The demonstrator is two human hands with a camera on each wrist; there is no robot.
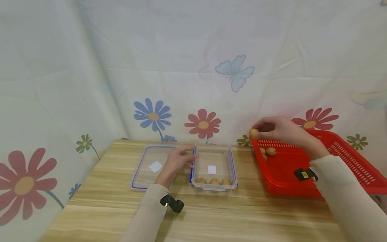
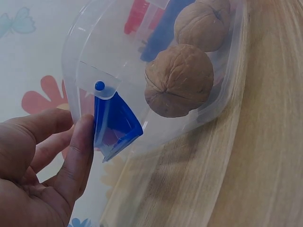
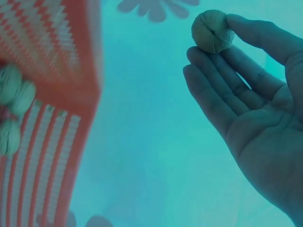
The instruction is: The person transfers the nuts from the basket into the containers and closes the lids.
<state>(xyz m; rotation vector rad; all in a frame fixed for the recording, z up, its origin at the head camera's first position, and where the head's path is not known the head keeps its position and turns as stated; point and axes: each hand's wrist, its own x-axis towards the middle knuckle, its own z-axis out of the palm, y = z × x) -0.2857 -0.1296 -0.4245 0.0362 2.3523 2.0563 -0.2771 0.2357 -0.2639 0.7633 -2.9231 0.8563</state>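
In the head view my right hand (image 1: 279, 129) pinches a walnut (image 1: 254, 133) between thumb and fingertips, above the left rim of the red basket (image 1: 290, 193). The right wrist view shows that walnut (image 3: 212, 32) at the tips of the hand (image 3: 260, 104). My left hand (image 1: 178, 161) holds the left edge of a clear plastic container (image 1: 213, 188). Its fingers (image 2: 78, 151) touch the rim and the blue latch (image 2: 116, 123). Three walnuts (image 1: 214, 181) line the container's near end. Other walnuts (image 1: 270, 151) lie in the basket's left part.
A clear lid (image 1: 140, 174) with a blue seal lies left of the container, partly behind the left hand. Everything stands on a wooden table (image 1: 211, 218). A flower-printed curtain (image 1: 181, 67) hangs behind it.
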